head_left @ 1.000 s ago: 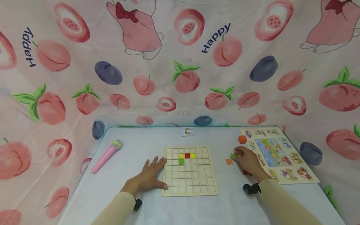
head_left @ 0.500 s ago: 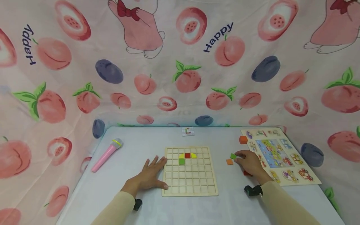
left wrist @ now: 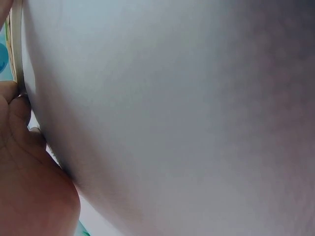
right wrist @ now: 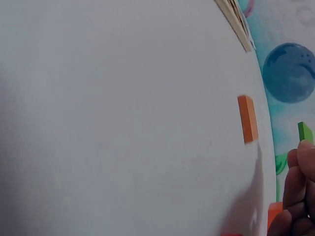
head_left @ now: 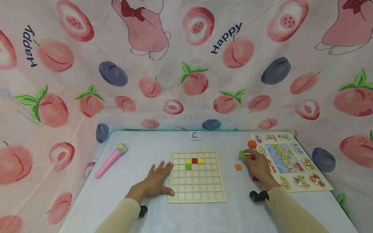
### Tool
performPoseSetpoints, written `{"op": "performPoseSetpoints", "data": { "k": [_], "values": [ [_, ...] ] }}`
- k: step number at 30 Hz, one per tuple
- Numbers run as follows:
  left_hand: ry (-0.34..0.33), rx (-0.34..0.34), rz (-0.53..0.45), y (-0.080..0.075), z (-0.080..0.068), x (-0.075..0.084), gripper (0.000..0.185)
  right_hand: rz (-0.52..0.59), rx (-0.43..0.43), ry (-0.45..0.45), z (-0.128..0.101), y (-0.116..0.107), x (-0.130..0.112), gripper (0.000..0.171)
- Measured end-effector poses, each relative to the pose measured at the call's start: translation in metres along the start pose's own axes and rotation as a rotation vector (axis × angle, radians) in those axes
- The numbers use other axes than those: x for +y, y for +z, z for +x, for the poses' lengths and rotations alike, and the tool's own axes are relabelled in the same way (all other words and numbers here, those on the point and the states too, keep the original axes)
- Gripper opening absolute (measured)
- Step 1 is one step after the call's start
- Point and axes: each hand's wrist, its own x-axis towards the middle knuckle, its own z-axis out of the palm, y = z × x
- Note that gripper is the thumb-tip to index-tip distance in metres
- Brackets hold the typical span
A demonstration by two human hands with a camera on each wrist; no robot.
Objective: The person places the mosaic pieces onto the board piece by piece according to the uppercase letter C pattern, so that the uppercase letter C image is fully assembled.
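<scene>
Between thumb and fingers my right hand (head_left: 258, 167) pinches a green square tile (head_left: 242, 154), held up off the table in the right wrist view. My left hand (head_left: 153, 182) lies with spread fingers along the left edge of a wooden grid board (head_left: 198, 187), touching it with fingertips and thumb. On the board sit a red square tile (head_left: 194, 160) between two yellow pieces, and a green tile (head_left: 188, 167) below the left yellow one. An orange tile (right wrist: 248, 119) lies on the table near the right hand. A red piece (head_left: 255, 178) is partly hidden under that hand.
An orange block (head_left: 252, 144) stands beyond the right hand, beside a picture puzzle board (head_left: 309, 181) at the right. A pink toy microphone (head_left: 110, 161) lies at the left. Behind the grid board lies a small card (head_left: 195, 135) with a coloured pattern.
My right hand has lifted the green tile from beside the orange tile and moved slightly away from me. The left hand has stayed at the board.
</scene>
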Motion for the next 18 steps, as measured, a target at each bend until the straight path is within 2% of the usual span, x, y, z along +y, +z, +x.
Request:
{"op": "performPoseSetpoints", "data": {
  "k": [3, 10, 18],
  "values": [
    [-0.001, 0.000, 0.000, 0.000, 0.000, 0.001, 0.123, 0.058, 0.032, 0.002, -0.003, 0.005, -0.005, 0.032],
    [-0.006, 0.001, -0.005, 0.000, 0.000, 0.001, 0.123, 0.182, 0.038, -0.007, -0.008, 0.019, -0.020, 0.032],
    [0.011, -0.004, -0.002, -0.002, -0.001, 0.002, 0.123, 0.231, 0.028, -0.012, -0.017, 0.043, -0.044, 0.033]
  ]
}}
